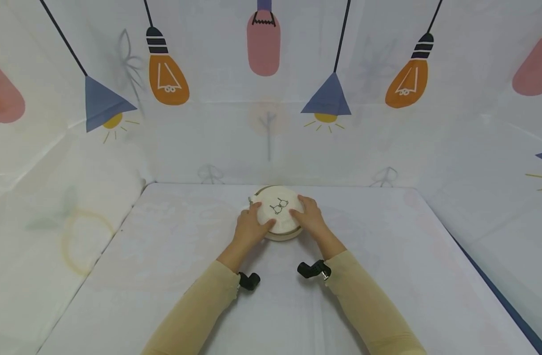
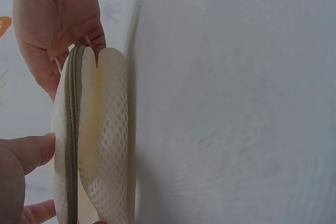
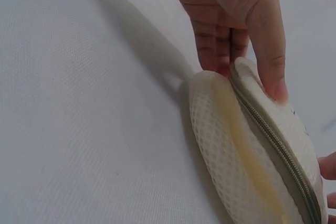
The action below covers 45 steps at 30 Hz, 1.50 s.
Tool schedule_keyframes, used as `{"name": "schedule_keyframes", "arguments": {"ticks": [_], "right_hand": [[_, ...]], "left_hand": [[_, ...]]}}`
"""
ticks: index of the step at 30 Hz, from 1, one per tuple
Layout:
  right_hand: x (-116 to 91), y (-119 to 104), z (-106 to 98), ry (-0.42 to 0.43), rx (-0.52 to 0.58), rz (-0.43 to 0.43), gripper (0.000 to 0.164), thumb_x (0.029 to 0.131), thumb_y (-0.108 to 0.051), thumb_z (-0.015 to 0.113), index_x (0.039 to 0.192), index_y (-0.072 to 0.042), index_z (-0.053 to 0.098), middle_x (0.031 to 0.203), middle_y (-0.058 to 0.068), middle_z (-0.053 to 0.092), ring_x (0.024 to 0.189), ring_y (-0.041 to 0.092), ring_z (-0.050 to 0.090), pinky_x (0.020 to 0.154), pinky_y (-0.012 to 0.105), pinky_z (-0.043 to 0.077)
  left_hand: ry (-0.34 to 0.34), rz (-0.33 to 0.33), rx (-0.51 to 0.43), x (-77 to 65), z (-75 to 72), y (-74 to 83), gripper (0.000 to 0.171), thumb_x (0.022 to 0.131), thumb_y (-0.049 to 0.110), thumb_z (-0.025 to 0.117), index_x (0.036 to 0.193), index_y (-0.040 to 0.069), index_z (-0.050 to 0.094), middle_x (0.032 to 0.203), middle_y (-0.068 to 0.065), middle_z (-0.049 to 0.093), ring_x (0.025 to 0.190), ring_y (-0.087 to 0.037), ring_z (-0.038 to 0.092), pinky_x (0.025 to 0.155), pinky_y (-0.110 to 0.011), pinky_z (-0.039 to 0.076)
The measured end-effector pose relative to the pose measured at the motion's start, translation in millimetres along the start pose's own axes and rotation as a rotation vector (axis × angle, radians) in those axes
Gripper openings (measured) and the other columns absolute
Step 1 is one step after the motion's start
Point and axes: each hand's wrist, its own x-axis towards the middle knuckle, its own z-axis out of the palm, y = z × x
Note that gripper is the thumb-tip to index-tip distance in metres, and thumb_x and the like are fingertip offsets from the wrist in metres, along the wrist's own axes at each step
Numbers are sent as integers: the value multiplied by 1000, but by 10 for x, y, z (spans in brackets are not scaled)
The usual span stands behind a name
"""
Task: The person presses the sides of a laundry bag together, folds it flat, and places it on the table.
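A round, cream-white zippered mesh pouch point(image 1: 272, 199) with a small line drawing on top lies at the far middle of the table. My left hand point(image 1: 250, 227) holds its left side, the thumb point(image 2: 37, 150) on the top face. On the right side my right hand point(image 1: 314, 219) grips it, thumb on top and fingers tucked against the edge, as the right wrist view shows. A greenish zipper point(image 3: 278, 148) runs round the rim, and its teeth look closed along the stretch in sight. Below the zipper, honeycomb mesh point(image 2: 114, 129) and a yellowish fold show. Some fingertips are hidden by the pouch.
The white-covered table point(image 1: 164, 236) ends at a white cloth wall point(image 1: 235, 133) printed with lamps and bulbs, just behind the pouch. Side cloths rise left and right. A black wrist mount point(image 1: 249, 281) sits at the left cuff and another mount point(image 1: 314, 269) at the right.
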Motion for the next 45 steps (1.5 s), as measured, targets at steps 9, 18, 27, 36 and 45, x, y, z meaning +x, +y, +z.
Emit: {"name": "schedule_keyframes", "arguments": {"ticks": [9,18,27,36,45], "right_hand": [[-34,-5,-24,-17,-121,-65,69,100,-33,60,155,-3,32,160,21,24,143,49,23,113,60,28],[-6,12,-22,-12,-168,-107,67,99,-33,62,153,-3,37,160,22,26,141,49,23,112,61,29],[-14,4,-54,-43,-232,-174,64,99,-31,63,152,-5,39,159,23,28,140,50,23,111,63,28],[40,60,-88,-111,-353,-258,66,99,-35,62,154,-7,38,160,22,28,140,52,25,111,65,27],[48,67,-146,-173,-416,-275,72,98,-43,61,156,-9,35,161,21,26,140,52,25,111,65,29]], "left_hand": [[72,-16,-18,-38,13,33,74,89,45,74,146,7,46,141,-27,38,126,-44,47,100,-53,46],[93,55,80,-61,-7,79,67,92,42,71,143,5,50,147,-21,38,131,-40,41,103,-50,44],[17,116,227,-33,6,48,77,91,57,66,150,13,44,156,-19,31,138,-39,31,107,-57,35],[-30,142,255,-33,-19,31,85,88,61,67,153,13,40,159,-18,27,140,-41,29,105,-60,34],[-67,137,283,-24,-44,49,88,89,62,65,155,12,37,160,-19,25,141,-41,28,107,-60,32]]}}
